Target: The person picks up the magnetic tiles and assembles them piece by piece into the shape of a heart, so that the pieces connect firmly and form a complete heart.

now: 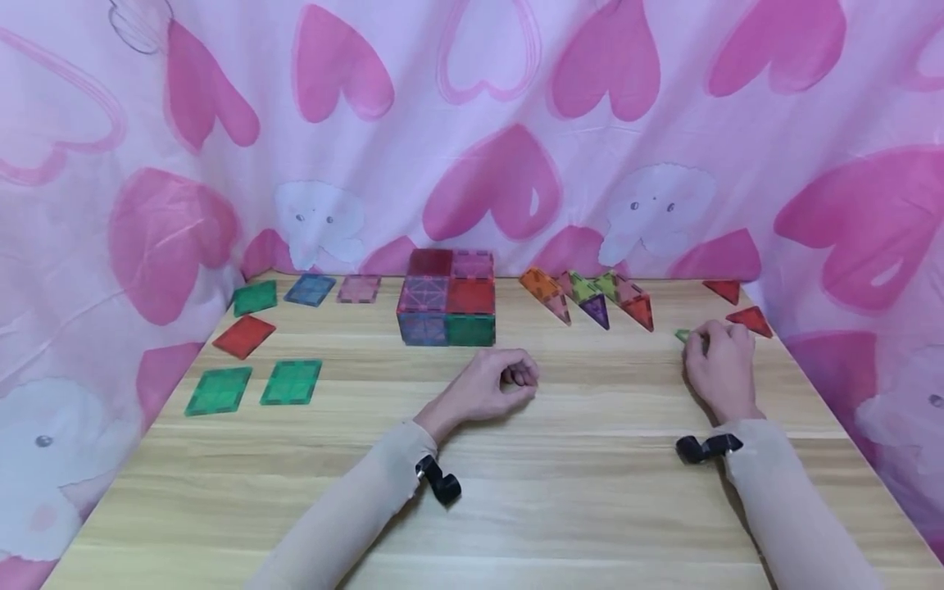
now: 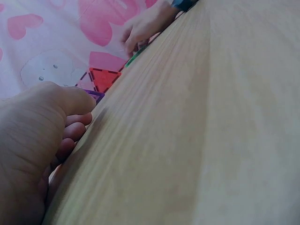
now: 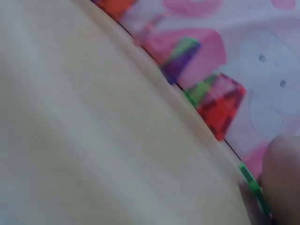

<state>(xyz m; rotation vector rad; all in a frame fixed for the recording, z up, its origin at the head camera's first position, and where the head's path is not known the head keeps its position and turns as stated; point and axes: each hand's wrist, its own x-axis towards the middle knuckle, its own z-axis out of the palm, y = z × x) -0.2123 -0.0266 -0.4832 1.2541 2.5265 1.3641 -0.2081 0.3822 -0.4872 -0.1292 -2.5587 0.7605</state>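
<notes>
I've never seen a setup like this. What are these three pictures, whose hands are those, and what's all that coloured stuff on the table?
No machine here: a person wears three cameras. The wide picture comes from the head, the other two from the wrists. On the wooden table lie flat square magnetic tiles, a block built of tiles, three tile pyramids and red triangles. The left hand rests loosely curled, holding nothing. The right hand touches a green tile mostly hidden under its fingers; whether it grips is unclear.

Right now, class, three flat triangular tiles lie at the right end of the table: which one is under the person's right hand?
The green triangular tile, peeking out beneath the right hand. The two red triangular tiles lie untouched, farther back.
</notes>
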